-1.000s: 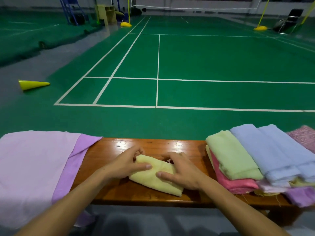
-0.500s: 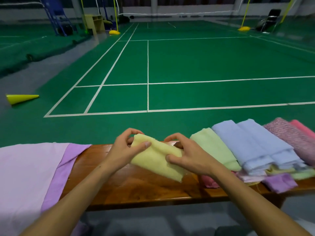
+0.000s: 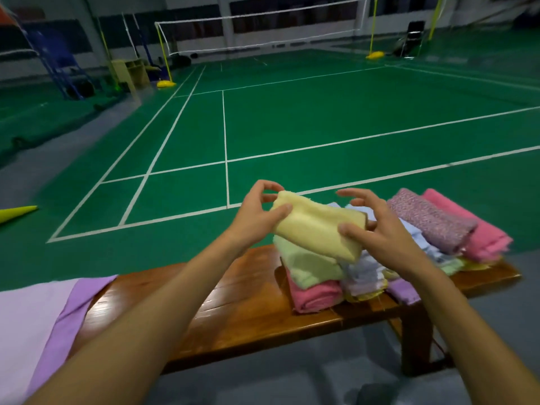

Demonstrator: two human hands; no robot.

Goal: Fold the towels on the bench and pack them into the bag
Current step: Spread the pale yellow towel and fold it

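Head view: the lilac bag [image 3: 32, 325] was cut off at the left edge. The folded yellow towel [image 3: 317, 226] — soft, nubby, oblong — was held above the towel stack [image 3: 365, 267] on the glossy wooden bench [image 3: 233, 311]. The left hand [image 3: 254, 217] pinched one end; the right hand [image 3: 377, 229] gripped the other by the thumb — its fingers were spread.

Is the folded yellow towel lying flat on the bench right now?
No, both hands, left hand and right hand, hold the folded yellow towel up above the towel pile.
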